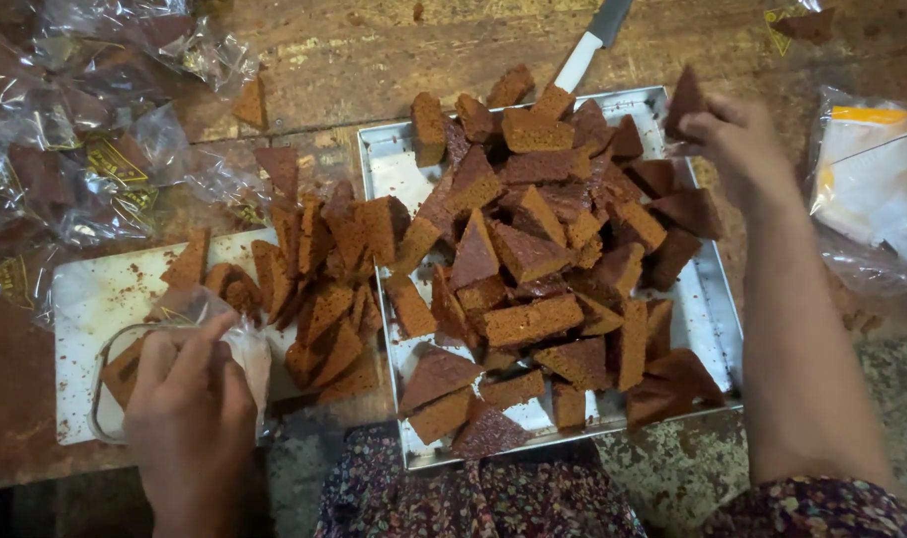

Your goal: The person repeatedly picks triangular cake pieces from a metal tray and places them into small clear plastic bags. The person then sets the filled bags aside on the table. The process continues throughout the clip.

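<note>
A metal tray (pixel 707 329) in the middle holds a heap of brown cake pieces (pixel 533 259), cut in triangles and blocks. My right hand (pixel 737 139) is at the tray's far right corner, fingers closed on one dark triangular cake piece (pixel 684 100). My left hand (pixel 189 399) rests at the near left on a white board (pixel 90 299), gripping a clear plastic bag (pixel 234 339) with a brown cake piece (pixel 125 371) inside. More cake pieces (pixel 324 289) lie piled on the board between the bag and the tray.
Filled clear packets (pixel 95 149) lie piled at the far left on the wooden table (pixel 374 60). A knife (pixel 593 40) with a dark handle lies behind the tray. Empty plastic bags (pixel 872 179) sit at the right. Flowered cloth (pixel 473 493) covers my lap.
</note>
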